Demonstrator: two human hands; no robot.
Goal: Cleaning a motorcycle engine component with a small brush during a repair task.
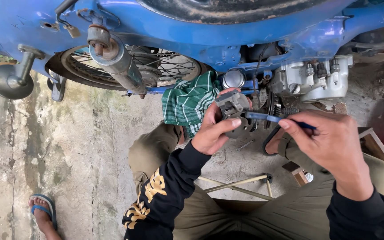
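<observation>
Head view, looking down as I crouch beside a blue motorcycle (192,31). My left hand (214,131) is clenched around a small grey metal engine part (233,109), held up just in front of the open engine (312,80). My right hand (329,142) pinches a slim blue-handled tool (272,118), its tip touching the part. A green checked cloth (187,102) hangs just left of my left hand, below the frame. The spoked wheel (156,66) sits behind it, the exhaust pipe (116,60) in front of that. Someone else's foot in a blue sandal (40,211) stands on the concrete floor (67,146) at lower left. As I judge it, the tool could slip off the part toward my left thumb, or the part could drop if my grip loosens.
</observation>
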